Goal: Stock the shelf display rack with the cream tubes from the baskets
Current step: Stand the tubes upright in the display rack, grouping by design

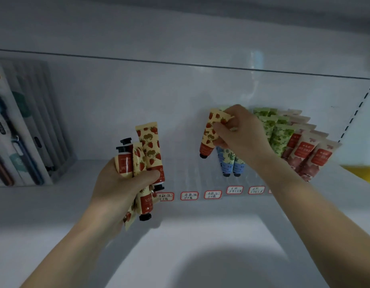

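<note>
**Right hand.** The right hand point(242, 134) holds one strawberry-print tube point(210, 132) above the rack point(197, 183). Its fingers point(227, 113) pinch the flat crimped end of the tube. The tube hangs tilted, with its black cap point(203, 156) pointing down. It is positioned just left of the blue tubes point(231, 161), toward the rear of the rack. Whether the cap touches the rack cannot be determined.

**Left hand.** The left hand point(121, 183) holds a bunch point(147, 154) of tubes in the same print. The fingers are clenched around the middle of the bunch, with the thumb laid across its front. Some caps point up and others point down. The bunch is held over the shelf point(200, 229), near the left front corner of the rack.

**Rack.** The clear rack stands on the shelf, toward its right rear corner. A row of red-bordered labels point(212, 194) runs along the front edge of the rack. The blue tubes stand cap down in the middle of the rack, partly hidden by the right hand. The green tubes point(271, 129) lie fanned to their right. The pink tubes point(308, 154) fill the right end of the rack.

**Other items.** Flat boxes point(17, 125) stand upright at the left end of the shelf, against the rear wall. A yellow object point(360, 173) lies at the right edge of the shelf, cut off by the frame.
</note>
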`<move>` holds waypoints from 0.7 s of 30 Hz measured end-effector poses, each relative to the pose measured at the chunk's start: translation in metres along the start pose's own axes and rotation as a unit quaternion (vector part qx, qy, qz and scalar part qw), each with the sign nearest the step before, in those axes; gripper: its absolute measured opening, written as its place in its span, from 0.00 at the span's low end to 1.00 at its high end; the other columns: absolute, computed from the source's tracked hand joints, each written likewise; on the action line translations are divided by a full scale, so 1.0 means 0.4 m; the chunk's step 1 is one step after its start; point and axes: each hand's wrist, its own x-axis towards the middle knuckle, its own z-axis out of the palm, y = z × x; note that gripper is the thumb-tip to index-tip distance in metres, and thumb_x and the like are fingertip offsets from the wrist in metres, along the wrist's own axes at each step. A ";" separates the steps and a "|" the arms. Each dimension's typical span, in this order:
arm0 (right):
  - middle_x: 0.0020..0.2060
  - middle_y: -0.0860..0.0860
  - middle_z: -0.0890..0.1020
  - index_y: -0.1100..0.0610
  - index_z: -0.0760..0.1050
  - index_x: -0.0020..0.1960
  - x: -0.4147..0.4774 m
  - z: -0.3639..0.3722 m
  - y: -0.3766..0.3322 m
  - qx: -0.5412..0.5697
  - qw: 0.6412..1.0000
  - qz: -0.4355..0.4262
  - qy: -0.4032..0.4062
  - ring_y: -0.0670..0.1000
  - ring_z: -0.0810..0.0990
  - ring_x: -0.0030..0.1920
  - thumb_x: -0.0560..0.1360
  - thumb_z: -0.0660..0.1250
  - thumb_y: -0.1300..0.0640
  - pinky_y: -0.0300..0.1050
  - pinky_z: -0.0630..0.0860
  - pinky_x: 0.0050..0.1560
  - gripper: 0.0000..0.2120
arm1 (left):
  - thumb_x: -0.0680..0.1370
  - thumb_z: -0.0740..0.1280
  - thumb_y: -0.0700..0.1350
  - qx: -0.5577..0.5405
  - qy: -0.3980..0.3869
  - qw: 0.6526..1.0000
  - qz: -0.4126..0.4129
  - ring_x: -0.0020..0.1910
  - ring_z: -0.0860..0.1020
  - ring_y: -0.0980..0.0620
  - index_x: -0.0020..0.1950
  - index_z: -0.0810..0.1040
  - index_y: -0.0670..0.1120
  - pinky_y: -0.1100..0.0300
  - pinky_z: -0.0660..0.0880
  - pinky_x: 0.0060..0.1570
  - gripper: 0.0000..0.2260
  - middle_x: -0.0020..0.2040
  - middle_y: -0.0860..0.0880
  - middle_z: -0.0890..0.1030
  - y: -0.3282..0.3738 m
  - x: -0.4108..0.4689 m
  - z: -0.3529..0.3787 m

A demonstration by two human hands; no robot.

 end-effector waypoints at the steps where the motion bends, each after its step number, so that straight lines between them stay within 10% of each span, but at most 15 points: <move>1: 0.40 0.58 0.82 0.56 0.69 0.47 0.011 0.000 -0.002 -0.026 1.000 -0.004 0.006 0.54 0.83 0.38 0.76 0.63 0.62 0.54 0.80 0.38 0.04 | 0.71 0.71 0.35 0.000 0.001 1.000 0.001 0.35 0.83 0.47 0.47 0.79 0.44 0.53 0.80 0.32 0.07 0.39 0.44 0.84 0.001 -0.001 0.001; 21: 0.49 0.62 0.79 0.66 0.73 0.52 0.145 0.037 -0.035 -0.195 0.979 0.015 -0.053 0.61 0.81 0.47 0.79 0.57 0.63 0.59 0.78 0.49 0.09 | 0.71 0.71 0.35 -0.023 0.008 1.000 -0.001 0.36 0.82 0.48 0.48 0.79 0.44 0.54 0.80 0.33 0.08 0.40 0.45 0.83 0.022 0.013 0.021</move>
